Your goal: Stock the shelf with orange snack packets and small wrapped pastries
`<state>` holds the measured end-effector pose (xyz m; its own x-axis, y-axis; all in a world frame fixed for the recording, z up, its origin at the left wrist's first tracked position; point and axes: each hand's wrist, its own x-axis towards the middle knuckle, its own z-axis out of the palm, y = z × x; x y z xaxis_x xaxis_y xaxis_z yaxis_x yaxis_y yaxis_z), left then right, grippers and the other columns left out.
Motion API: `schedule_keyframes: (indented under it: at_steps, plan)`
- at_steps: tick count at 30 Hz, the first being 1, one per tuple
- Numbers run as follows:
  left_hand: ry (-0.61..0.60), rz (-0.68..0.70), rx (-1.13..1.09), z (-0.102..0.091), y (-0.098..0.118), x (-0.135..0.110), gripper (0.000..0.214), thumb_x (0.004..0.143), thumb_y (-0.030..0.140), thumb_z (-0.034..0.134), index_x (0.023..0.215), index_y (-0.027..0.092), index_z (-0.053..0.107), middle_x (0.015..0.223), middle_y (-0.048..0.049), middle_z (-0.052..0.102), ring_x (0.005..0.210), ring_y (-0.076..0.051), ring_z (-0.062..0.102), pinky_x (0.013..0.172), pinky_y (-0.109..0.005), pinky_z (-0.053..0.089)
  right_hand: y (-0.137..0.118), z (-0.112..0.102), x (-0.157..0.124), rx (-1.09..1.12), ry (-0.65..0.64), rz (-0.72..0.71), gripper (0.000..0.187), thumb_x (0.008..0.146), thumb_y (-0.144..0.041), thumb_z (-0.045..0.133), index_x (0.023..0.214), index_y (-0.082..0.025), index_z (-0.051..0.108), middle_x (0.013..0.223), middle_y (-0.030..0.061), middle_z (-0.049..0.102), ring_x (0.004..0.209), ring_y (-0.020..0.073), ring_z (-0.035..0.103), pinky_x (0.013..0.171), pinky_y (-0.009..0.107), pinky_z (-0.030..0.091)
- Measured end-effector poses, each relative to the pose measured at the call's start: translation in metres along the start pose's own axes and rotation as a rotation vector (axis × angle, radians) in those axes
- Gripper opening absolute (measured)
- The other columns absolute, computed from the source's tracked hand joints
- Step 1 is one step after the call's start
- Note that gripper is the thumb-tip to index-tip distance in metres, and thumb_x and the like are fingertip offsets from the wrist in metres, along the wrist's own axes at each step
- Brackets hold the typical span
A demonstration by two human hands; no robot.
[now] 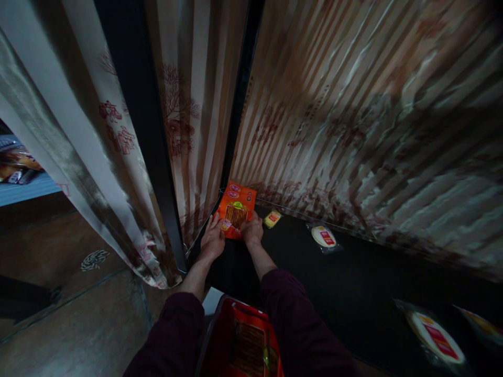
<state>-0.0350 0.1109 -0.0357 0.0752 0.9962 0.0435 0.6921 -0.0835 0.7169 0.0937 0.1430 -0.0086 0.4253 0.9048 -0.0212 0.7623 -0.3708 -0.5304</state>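
An orange snack packet (237,207) stands upright at the back left corner of a black shelf (353,283), leaning against the striped curtain. My left hand (212,238) grips its lower left edge. My right hand (252,229) is closed on its lower right corner. Both forearms in dark maroon sleeves reach forward over a red basket (243,340) that holds more orange packets.
A small yellow packet (272,219) and a round white packet with a red label (324,236) lie on the shelf to the right. More round packets (435,337) lie at the near right. A black post (157,157) and curtains (78,131) stand left; brown floor below.
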Motion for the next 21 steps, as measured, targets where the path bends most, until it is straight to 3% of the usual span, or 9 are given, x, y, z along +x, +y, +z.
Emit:
schedule_keyframes:
  at_steps: [7, 13, 21]
  plan:
    - [0.027, 0.000, -0.008, 0.0016, -0.0006, -0.0001, 0.053, 0.083, 0.009, 0.043, 0.135, 0.014, 0.048, 0.155, -0.0057, 0.022, 0.145, -0.020, 0.012, 0.119, -0.035, 0.018, -0.0013, 0.0040, 0.0040, 0.032, 0.036, 0.050, 0.040, 0.087, -0.018, 0.043, 0.126, -0.015, 0.051, 0.111, 0.0151, 0.057, 0.095, 0.0213, 0.064, 0.079, 0.027, 0.048]
    - [0.045, 0.015, -0.012, 0.0021, 0.0009, -0.0017, 0.050, 0.081, 0.009, 0.044, 0.131, 0.014, 0.052, 0.156, -0.0053, 0.020, 0.145, -0.022, 0.009, 0.119, -0.037, 0.017, -0.0031, 0.0081, 0.0071, 0.048, 0.050, 0.045, 0.041, 0.086, -0.018, 0.045, 0.126, -0.012, 0.051, 0.115, 0.0176, 0.054, 0.094, 0.0217, 0.064, 0.080, 0.028, 0.048]
    - [0.043, 0.046, 0.043, 0.0028, 0.0018, -0.0036, 0.047, 0.082, 0.010, 0.043, 0.126, 0.019, 0.057, 0.150, -0.0010, 0.036, 0.142, -0.020, 0.020, 0.118, -0.037, 0.025, -0.0012, 0.0085, 0.0056, 0.055, 0.023, -0.029, 0.040, 0.085, -0.018, 0.048, 0.124, -0.013, 0.054, 0.119, 0.0164, 0.055, 0.099, 0.0209, 0.061, 0.084, 0.026, 0.047]
